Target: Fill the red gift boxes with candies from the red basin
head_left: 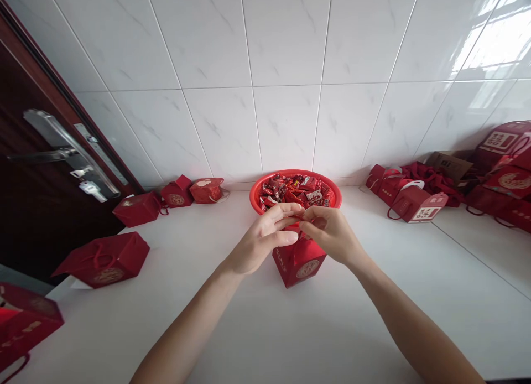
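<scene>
A red gift box [301, 262] with gold lettering and a round gold emblem stands upright in front of me. Over its top both my hands meet, hiding most of the upper edge and part of the cord handle. My left hand [265, 234] has its fingers stretched towards the right, with the thumb apart from them. My right hand [332, 229] curls its fingers in a pinch by the left fingertips; whatever lies between them is too small to make out. Just behind is a red plastic basket [254, 198] of red-wrapped sweets [290, 190].
Red gift boxes stand at left, including one with a cord [120, 257] and a smaller one [177, 191]. More boxes [418, 203] pile up at right near an open brown carton [450, 167]. A tiled wall [286, 124] backs the white tabletop [224, 340]; a door handle [45, 154] is at left.
</scene>
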A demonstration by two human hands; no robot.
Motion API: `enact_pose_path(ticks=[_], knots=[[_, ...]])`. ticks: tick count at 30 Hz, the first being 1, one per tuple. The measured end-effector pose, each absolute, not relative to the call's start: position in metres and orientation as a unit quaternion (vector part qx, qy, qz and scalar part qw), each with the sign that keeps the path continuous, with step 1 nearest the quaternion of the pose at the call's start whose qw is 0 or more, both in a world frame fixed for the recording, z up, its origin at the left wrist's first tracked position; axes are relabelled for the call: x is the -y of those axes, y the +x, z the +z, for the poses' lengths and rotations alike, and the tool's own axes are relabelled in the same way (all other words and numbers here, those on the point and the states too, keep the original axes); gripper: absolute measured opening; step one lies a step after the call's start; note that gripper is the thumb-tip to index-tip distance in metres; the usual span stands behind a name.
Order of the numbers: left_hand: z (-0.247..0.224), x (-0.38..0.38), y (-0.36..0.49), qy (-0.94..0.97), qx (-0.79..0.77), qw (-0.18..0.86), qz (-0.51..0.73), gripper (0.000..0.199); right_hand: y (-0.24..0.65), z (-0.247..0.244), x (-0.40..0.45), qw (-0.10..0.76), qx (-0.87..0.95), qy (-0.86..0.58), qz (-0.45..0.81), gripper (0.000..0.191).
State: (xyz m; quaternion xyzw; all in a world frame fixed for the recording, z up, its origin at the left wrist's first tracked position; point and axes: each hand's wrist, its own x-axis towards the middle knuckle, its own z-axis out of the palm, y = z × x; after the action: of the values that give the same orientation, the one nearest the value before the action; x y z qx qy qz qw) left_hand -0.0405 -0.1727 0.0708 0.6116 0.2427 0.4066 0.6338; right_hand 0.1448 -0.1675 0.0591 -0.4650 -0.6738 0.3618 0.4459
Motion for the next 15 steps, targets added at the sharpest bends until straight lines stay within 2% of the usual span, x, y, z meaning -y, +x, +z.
enact_pose_path(ticks=[9, 15], knots=[[0.072, 0.163, -0.045, 0.632, -0.312, 0.585, 0.402, 0.029, 0.212, 0.075, 0.179, 0.534, 0.584, -0.511, 0.335, 0.02], [0.07, 0.157, -0.049, 0.657, -0.302, 0.577, 0.38, 0.019, 0.293, 0.063, 0.181, 0.684, 0.405, -0.543, 0.269, 0.017]])
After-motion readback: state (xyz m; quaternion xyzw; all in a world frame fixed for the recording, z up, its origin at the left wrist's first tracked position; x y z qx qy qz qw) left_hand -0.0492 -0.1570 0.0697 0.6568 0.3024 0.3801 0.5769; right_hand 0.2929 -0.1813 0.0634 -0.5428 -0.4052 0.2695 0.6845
